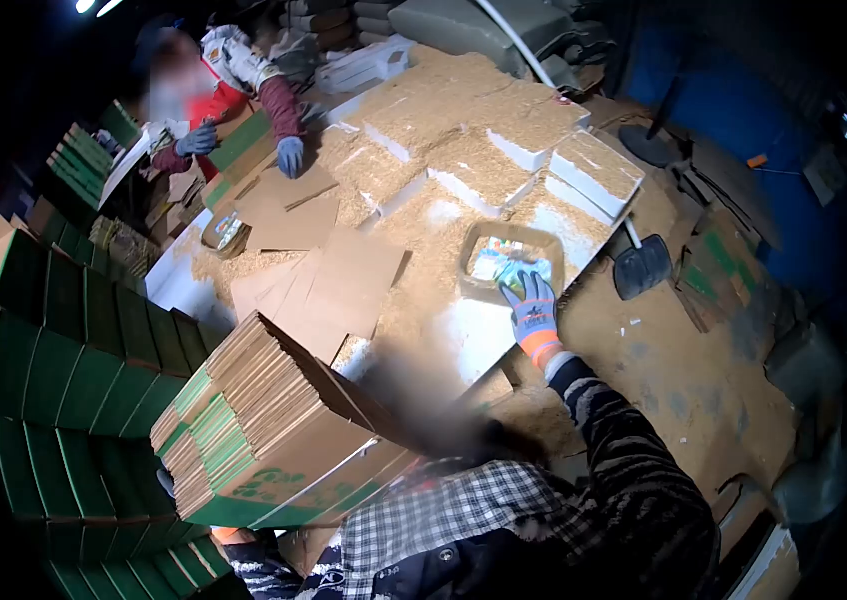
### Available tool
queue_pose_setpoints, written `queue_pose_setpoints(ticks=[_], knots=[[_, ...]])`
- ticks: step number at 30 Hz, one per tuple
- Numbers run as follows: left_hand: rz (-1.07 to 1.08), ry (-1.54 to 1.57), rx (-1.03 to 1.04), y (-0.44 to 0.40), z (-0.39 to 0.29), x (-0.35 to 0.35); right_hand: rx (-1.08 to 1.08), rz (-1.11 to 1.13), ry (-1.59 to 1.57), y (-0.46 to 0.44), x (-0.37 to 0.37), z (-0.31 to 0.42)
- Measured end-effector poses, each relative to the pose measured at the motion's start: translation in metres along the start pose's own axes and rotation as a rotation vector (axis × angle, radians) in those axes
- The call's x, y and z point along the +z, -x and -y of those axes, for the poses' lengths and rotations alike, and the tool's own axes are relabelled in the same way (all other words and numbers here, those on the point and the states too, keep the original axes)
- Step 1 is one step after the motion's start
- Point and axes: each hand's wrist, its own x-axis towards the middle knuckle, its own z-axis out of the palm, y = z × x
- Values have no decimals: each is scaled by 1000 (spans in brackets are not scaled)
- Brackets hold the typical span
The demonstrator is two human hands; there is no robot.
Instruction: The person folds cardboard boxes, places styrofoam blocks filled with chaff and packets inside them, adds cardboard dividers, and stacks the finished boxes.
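My right hand [534, 308], in a grey glove with an orange cuff, reaches into a tan tub [466, 268] on the table edge. Its fingers bend onto small light-blue and white packets [497, 262] inside; the fingertips are partly lost among them. Against my left side leans a thick strapped bundle of flattened cardboard boxes [294, 455], brown with green print. My left hand [166, 483] holds it from below and the far side. Only a bit of that glove and its orange cuff show; the bundle hides the rest.
Loose cardboard sheets [339, 285] lie on the table, among wood-shaving-like material [444, 120] and white trays [584, 185]. Across the table, a co-worker's gloved hand [291, 157] rests near cardboard. Green boxes [84, 380] stack up at left. A dark shovel [642, 268] stands at right.
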Motion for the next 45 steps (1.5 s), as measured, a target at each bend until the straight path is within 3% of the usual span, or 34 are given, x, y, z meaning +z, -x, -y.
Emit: queue_pose_setpoints(ticks=[2,4,5,6,8,9,11,13,15,16,19,21,23,25,29,31,34,37,40,42,45], knots=[[171,-18,30,1,17,5,65,-5,-540,-35,-24,30],[267,13,-27,6,39,66,-122,-25,-1158,-61,-31,79],[17,63,-104,8,54,98,-105,128,-1587,-69,-56,101],[20,25,-47,-6,74,83,-219,253,-1651,-70,-33,111],[117,62,-10,-10,95,121,-408,340,-2139,-73,-37,122],[166,81,7,-12,106,140,-320,431,-2205,-82,-55,116],[170,164,-11,-24,126,132,-127,534,-2240,-107,-96,93],[351,307,-131,-21,121,170,-35,503,-2167,-119,-117,77],[364,267,-121,-35,137,153,9,432,-2080,-127,-126,65],[399,158,-90,-53,149,128,199,552,-2083,-130,-90,57],[359,-364,82,-57,151,119,-346,355,-1405,-143,-77,14],[336,-211,106,-32,109,195,-463,-60,-1660,-156,-155,23],[322,-20,62,-27,101,196,-467,-80,-1634,-157,-197,43],[421,-327,118,-11,96,209,-471,-98,-1609,-155,-228,64],[462,-587,218,-19,64,222,-374,-79,-1621,-167,-266,68],[558,-639,456,-17,34,245,-551,-230,-1769,-186,-288,72],[525,-690,440,-21,18,247,-457,-218,-1725,-192,-299,80],[543,-631,406,-32,23,227,-625,-176,-1851,-214,-289,86],[551,-751,748,-38,-29,263,-813,-257,-1978,-219,-350,90],[555,-661,697,-26,-53,290,-944,-443,-1959,-233,-379,98],[587,-694,727,-36,-43,279,-862,-414,-1769,-226,-346,95]])
